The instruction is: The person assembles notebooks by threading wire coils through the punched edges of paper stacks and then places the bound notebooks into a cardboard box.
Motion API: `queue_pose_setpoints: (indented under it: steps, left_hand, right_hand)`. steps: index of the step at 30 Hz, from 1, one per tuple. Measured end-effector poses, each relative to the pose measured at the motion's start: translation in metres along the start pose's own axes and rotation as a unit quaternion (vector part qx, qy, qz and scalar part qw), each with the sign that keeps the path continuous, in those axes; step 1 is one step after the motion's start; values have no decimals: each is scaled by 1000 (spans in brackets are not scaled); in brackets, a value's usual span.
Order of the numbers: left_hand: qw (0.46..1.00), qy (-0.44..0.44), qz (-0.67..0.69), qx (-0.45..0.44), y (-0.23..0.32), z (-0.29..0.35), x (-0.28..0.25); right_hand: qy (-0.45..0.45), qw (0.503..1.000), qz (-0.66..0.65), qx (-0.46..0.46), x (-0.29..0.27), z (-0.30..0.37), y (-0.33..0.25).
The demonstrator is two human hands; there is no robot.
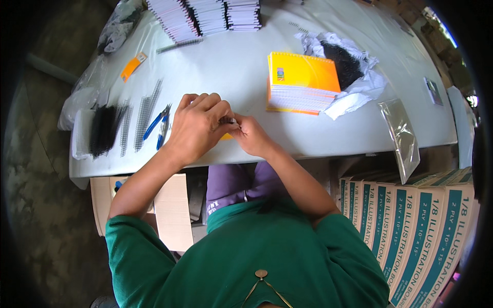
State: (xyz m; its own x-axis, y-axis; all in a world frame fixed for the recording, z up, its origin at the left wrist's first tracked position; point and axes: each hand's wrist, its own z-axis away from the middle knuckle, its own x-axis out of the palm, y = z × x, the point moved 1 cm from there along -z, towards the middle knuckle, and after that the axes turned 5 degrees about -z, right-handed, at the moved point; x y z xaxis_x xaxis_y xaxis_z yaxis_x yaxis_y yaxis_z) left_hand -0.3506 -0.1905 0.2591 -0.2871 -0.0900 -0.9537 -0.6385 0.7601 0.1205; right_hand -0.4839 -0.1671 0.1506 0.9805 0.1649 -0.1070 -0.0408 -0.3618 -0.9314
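Observation:
Close to the table's near edge, my two hands meet over a small notebook [226, 136] that they mostly hide. Only a bit of yellow cover, a white paper edge and a dark coil show between the fingers. My left hand [197, 126] is closed over its left and top side, with knuckles up. Thumb and fingers of my right hand [250, 135] pinch its right side. Just left of my left hand lie blue-handled pliers [163, 128]. Beyond my right hand stands a stack of yellow-orange spiral notebooks [303, 77].
Loose wire binding strips [146, 113] and a dark bundle of them [105, 128] lie at the left. Crumpled paper [372, 82] holds more black coils at right. A clear plastic sleeve [400, 136] overhangs the edge. Book stacks [205, 18] stand far back; cartons [411, 226] sit lower right.

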Motion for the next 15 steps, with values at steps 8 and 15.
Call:
queue_pose_setpoints:
  steps: [8, 15]
  left_hand:
    - [957, 242, -142, 69, -49, -47, 61]
    - [995, 95, -34, -19, -29, -49, 89]
  right_hand:
    - [418, 831, 367, -3, -123, 0, -92]
    - [296, 892, 258, 223, -188, 3, -58]
